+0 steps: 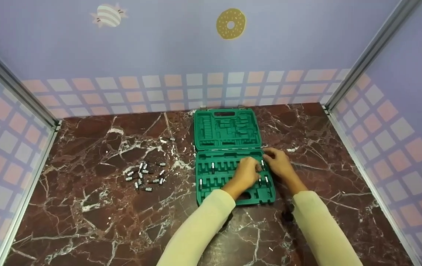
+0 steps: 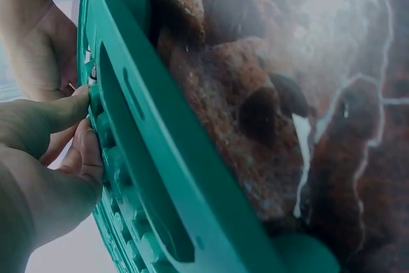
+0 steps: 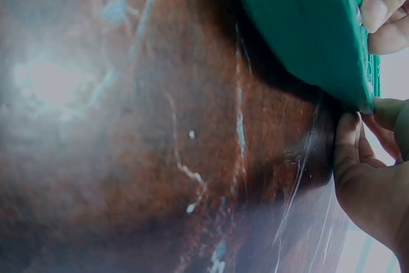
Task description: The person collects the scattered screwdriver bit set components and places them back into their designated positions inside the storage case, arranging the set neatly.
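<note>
A green tool case (image 1: 229, 147) lies open on the marbled table, its lower tray holding several small metal bit sockets (image 1: 213, 167) upright in slots. Over the right part of the tray, the left hand (image 1: 247, 171) has bent fingers down among the slots. In the left wrist view its thumb and forefinger touch the tray near a metal bit socket (image 2: 93, 75); whether they pinch anything is hidden. The right hand (image 1: 280, 164) grips the case's right rim between thumb and fingers, near the hinge. In the right wrist view its fingertips (image 3: 348, 133) meet the case's corner.
Several loose bit sockets (image 1: 144, 175) are scattered on the table left of the case, one stray socket (image 1: 172, 139) farther back. The open lid (image 1: 227, 129) has moulded recesses and lies near the back wall (image 1: 181, 48). Patterned side panels (image 1: 392, 129) enclose the table (image 1: 85, 207).
</note>
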Demonstrator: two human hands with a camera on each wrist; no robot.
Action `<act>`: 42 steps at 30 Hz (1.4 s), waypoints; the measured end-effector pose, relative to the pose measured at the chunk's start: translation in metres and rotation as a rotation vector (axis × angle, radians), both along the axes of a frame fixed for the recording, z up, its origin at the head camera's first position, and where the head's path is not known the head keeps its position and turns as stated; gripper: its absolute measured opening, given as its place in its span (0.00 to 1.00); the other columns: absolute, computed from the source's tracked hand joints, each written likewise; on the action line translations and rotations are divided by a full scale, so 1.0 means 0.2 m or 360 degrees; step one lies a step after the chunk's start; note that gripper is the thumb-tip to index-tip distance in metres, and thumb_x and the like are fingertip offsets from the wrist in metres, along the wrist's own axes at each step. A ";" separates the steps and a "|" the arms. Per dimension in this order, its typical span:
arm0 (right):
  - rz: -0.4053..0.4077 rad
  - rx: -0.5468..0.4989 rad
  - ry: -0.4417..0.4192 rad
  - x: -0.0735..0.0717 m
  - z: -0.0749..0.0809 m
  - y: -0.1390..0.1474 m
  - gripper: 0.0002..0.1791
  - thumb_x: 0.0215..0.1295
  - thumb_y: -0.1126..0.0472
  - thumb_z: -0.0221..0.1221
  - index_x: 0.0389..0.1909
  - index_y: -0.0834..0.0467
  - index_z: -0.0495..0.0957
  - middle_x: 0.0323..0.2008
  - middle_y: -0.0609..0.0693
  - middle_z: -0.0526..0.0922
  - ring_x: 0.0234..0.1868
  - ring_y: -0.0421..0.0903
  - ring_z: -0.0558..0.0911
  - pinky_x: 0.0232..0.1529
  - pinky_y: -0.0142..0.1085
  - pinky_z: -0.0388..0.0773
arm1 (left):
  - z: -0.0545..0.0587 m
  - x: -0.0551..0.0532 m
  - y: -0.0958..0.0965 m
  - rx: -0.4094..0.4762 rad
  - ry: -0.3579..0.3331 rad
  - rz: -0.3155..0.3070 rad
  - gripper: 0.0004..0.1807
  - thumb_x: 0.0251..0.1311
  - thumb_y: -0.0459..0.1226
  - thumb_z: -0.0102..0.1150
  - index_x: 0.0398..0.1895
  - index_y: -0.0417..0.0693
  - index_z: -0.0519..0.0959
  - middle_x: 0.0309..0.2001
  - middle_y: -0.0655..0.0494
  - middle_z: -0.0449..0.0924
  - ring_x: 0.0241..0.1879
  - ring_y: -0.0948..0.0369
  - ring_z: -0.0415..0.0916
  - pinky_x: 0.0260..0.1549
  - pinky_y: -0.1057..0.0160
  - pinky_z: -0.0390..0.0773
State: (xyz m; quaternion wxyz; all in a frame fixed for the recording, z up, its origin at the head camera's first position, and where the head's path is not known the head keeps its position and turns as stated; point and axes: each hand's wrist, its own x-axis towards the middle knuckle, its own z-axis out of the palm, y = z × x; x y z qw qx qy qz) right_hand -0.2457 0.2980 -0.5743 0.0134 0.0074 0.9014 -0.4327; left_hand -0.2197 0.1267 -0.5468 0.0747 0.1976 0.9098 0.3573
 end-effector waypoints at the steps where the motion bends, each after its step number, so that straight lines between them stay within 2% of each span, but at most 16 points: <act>1: -0.0001 0.0001 -0.0005 0.00 0.00 0.00 0.17 0.77 0.65 0.56 0.62 0.65 0.80 0.56 0.67 0.84 0.57 0.63 0.82 0.59 0.56 0.78 | 0.00 0.00 0.00 0.0014 -0.0005 0.0001 0.04 0.58 0.30 0.74 0.36 0.43 0.89 0.41 0.49 0.86 0.43 0.54 0.84 0.40 0.62 0.85; 9: -0.0011 -0.0004 0.0002 0.00 0.00 -0.01 0.17 0.76 0.66 0.57 0.61 0.66 0.80 0.57 0.67 0.83 0.58 0.63 0.81 0.60 0.56 0.77 | -0.01 0.01 -0.03 0.0084 0.0031 -0.0027 0.05 0.58 0.28 0.73 0.37 0.41 0.89 0.41 0.48 0.85 0.44 0.53 0.83 0.43 0.61 0.85; 16: -0.0006 -0.0006 -0.0034 0.00 0.00 -0.01 0.17 0.77 0.65 0.56 0.62 0.65 0.80 0.57 0.67 0.83 0.58 0.63 0.81 0.61 0.57 0.77 | -0.01 0.02 -0.06 0.0105 0.0007 -0.0082 0.07 0.60 0.30 0.72 0.41 0.41 0.89 0.41 0.49 0.84 0.44 0.54 0.82 0.44 0.62 0.84; 20: -0.0013 0.0003 -0.0039 0.00 0.00 -0.01 0.17 0.77 0.65 0.56 0.62 0.64 0.80 0.58 0.66 0.83 0.59 0.63 0.81 0.61 0.57 0.76 | 0.01 0.02 -0.08 0.0120 -0.0016 -0.0106 0.09 0.61 0.32 0.72 0.44 0.41 0.89 0.43 0.49 0.85 0.45 0.54 0.82 0.45 0.61 0.83; 27: -0.0001 0.0001 -0.0067 0.01 0.01 -0.01 0.18 0.78 0.64 0.54 0.63 0.65 0.78 0.58 0.67 0.82 0.59 0.63 0.81 0.60 0.56 0.78 | 0.06 0.03 -0.16 0.0197 -0.0108 -0.0092 0.12 0.63 0.35 0.71 0.48 0.43 0.87 0.47 0.50 0.84 0.49 0.55 0.81 0.47 0.61 0.83; 33: -0.0020 -0.0021 -0.0094 0.01 0.01 -0.02 0.18 0.78 0.64 0.54 0.64 0.65 0.78 0.59 0.66 0.82 0.59 0.62 0.81 0.60 0.56 0.78 | 0.12 0.05 -0.24 0.0294 -0.0165 -0.0110 0.13 0.64 0.36 0.70 0.50 0.42 0.86 0.46 0.49 0.82 0.50 0.51 0.82 0.46 0.59 0.83; 42: -0.0027 -0.0005 -0.0062 0.00 0.01 -0.01 0.18 0.78 0.64 0.55 0.63 0.65 0.79 0.58 0.66 0.82 0.58 0.62 0.81 0.60 0.56 0.77 | 0.17 0.08 -0.36 0.0371 -0.0109 -0.0119 0.14 0.64 0.39 0.71 0.50 0.45 0.86 0.47 0.51 0.83 0.48 0.53 0.83 0.45 0.64 0.83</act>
